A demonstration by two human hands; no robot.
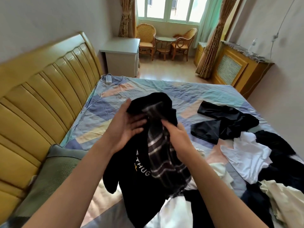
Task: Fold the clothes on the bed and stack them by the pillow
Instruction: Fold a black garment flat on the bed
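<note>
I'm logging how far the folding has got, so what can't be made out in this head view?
- Black printed shirt with plaid panel: its lettering is partly covered by folds; the bottom edge cuts the hem.
- Right hand: fingertips are buried in the shirt.
- Grey-green pillow: the left forearm and frame edge hide part.
- Loose clothes pile: overlapping, cut off at right; count unclear.

Wicker chairs by the window; perhaps a remote near the headboard.
</note>
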